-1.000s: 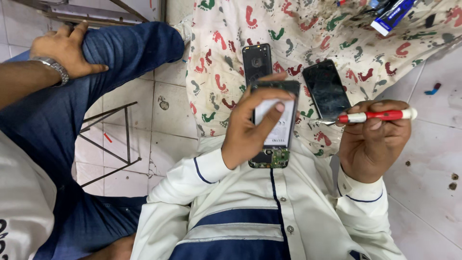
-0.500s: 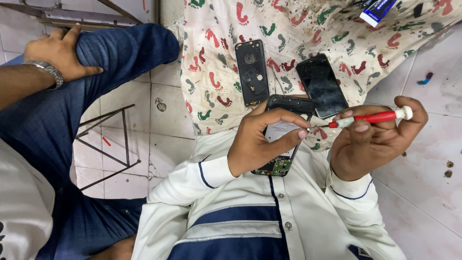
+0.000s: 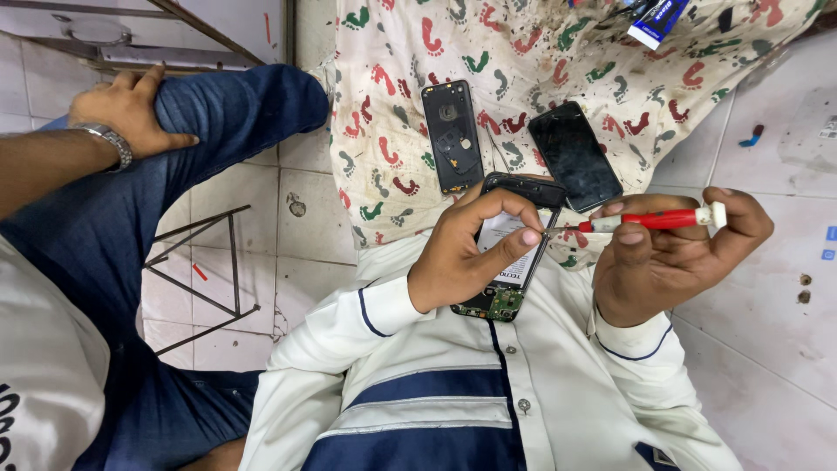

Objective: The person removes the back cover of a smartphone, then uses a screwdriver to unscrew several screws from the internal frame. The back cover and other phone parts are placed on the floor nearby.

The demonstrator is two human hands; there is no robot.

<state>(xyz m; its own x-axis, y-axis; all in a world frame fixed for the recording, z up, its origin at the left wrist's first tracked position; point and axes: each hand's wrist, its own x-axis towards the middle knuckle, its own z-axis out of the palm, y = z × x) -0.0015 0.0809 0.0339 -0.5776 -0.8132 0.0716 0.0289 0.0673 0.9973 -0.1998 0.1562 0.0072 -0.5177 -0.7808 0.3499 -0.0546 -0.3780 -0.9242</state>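
My left hand point(image 3: 471, 253) grips an opened phone point(image 3: 510, 270) with its back off, white battery and green circuit board showing. My right hand point(image 3: 671, 253) holds a red screwdriver point(image 3: 654, 220) with a white cap, lying level, its thin tip touching the phone's upper right edge by my left forefinger. Just beyond the hands, on a cloth point(image 3: 540, 78) printed with coloured footprints, lie a black phone back cover point(image 3: 452, 135) and a black screen panel point(image 3: 575, 155).
Another person sits at the left in blue jeans point(image 3: 105, 253), a hand point(image 3: 126, 109) with a metal wristwatch resting on the knee. A metal wire frame point(image 3: 205, 279) lies on the tiled floor. A blue-and-white packet point(image 3: 658, 19) lies at the cloth's far edge.
My right hand has brought the screwdriver left until its tip meets the phone. My left hand has shifted its fingers toward the phone's top edge.
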